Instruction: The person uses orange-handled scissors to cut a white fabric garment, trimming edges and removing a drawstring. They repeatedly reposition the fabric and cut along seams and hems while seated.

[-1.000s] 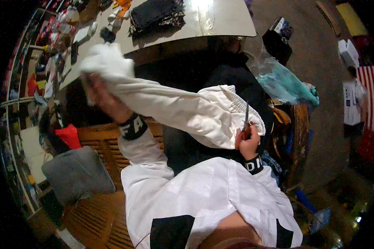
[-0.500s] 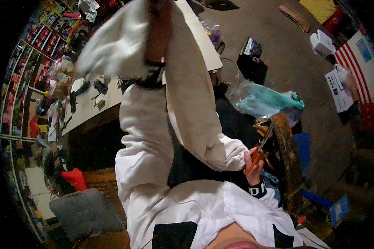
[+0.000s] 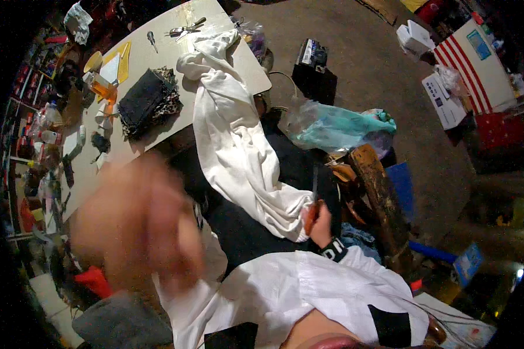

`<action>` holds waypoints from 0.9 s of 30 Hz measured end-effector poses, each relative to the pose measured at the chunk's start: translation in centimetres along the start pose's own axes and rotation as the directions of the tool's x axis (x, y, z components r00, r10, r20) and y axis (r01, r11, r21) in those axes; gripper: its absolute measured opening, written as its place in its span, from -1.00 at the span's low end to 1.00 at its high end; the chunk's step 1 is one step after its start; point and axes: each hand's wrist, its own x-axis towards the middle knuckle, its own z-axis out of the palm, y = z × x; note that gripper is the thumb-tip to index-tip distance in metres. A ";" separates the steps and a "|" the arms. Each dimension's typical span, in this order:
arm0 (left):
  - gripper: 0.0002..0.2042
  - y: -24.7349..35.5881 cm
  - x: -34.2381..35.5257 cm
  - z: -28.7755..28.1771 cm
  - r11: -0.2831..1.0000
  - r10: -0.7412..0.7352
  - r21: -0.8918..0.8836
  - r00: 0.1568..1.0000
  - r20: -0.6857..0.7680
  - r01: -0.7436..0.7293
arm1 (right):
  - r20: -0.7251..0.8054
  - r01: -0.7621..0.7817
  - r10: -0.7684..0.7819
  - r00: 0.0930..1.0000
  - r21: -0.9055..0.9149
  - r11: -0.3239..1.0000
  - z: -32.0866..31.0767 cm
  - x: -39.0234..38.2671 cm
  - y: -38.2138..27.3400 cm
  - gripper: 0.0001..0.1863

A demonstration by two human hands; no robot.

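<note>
Close in at the lower left, my left hand (image 3: 142, 221) is a large smear of motion; its fingers cannot be made out, and no held thing shows in it. A long white cloth (image 3: 236, 134), knitted-looking and bunched in folds, runs from the table over my dark-clad lap. Its near end lies at my right hand (image 3: 320, 228), which is closed around orange-handled scissors (image 3: 314, 214). The scissors' dark blades point away from me, next to the cloth edge. Whether the right fingers also pinch the cloth cannot be seen.
On the pale table (image 3: 163, 52) lie a dark folded pouch (image 3: 150, 99), metal tools (image 3: 186, 28) and a small screwdriver-like tool (image 3: 152, 41). A teal plastic bag (image 3: 346, 129) and a rough wooden log (image 3: 381, 198) stand to the right. Packed shelves (image 3: 23, 134) line the left.
My left arm has drawn back from over the table toward me. The white cloth, spread and raised before, now lies bunched across table and lap. My right hand moved slightly left, still with the scissors.
</note>
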 end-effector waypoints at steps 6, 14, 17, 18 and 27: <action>-0.62 4.5 3.4 -3.1 0.704 -0.234 -0.623 0.717 -0.657 -0.341 | 0.124 0.237 -0.207 0.970 -0.342 0.909 3.3 0.3 0.8 -0.71; -0.60 5.8 3.5 -7.5 0.474 -0.572 -0.868 0.696 -0.434 -0.152 | 0.071 0.179 -0.165 0.984 -0.346 0.921 2.5 0.3 2.9 -0.73; -0.61 4.3 3.2 -5.5 0.279 -0.439 -0.897 0.785 -0.437 -0.343 | 0.065 0.237 -0.229 0.971 -0.321 0.917 3.2 0.2 2.8 -0.74; -0.61 4.0 2.9 -6.0 0.414 -0.391 -0.858 0.792 -0.469 -0.304 | 0.056 0.246 -0.241 0.969 -0.314 0.917 3.3 0.3 2.7 -0.74; -0.72 4.2 3.2 -5.1 0.455 -0.441 -0.836 0.737 -0.512 -0.308 | 0.047 0.209 -0.204 0.978 -0.300 0.931 3.2 0.2 2.1 -0.72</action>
